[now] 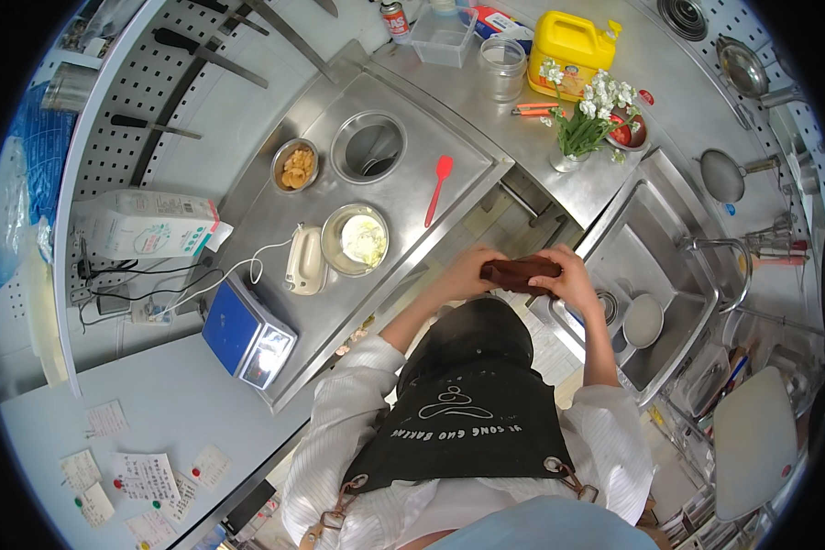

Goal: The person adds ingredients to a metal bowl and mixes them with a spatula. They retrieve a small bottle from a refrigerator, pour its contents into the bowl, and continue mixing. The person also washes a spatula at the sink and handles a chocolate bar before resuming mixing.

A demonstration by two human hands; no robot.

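Note:
Between my two hands, in front of my black apron, is a dark reddish-brown cloth (520, 274), folded or bunched up. My left hand (468, 273) grips its left end and my right hand (568, 278) its right end. It hangs over the gap between the steel counter and the sink. Left of my hands, on the counter, a steel bowl (331, 259) holds something white and pale yellow. A cream hand mixer (306, 260) lies beside that bowl. Farther off lies a red spatula (438, 191).
A small bowl of orange-brown pieces (294, 166) stands by a round counter opening (369, 147). A blue-sided scale (247, 330) sits at the counter's near left. White flowers (599, 105) and a yellow jug (572, 55) stand at the back. The sink (672, 266) is at my right.

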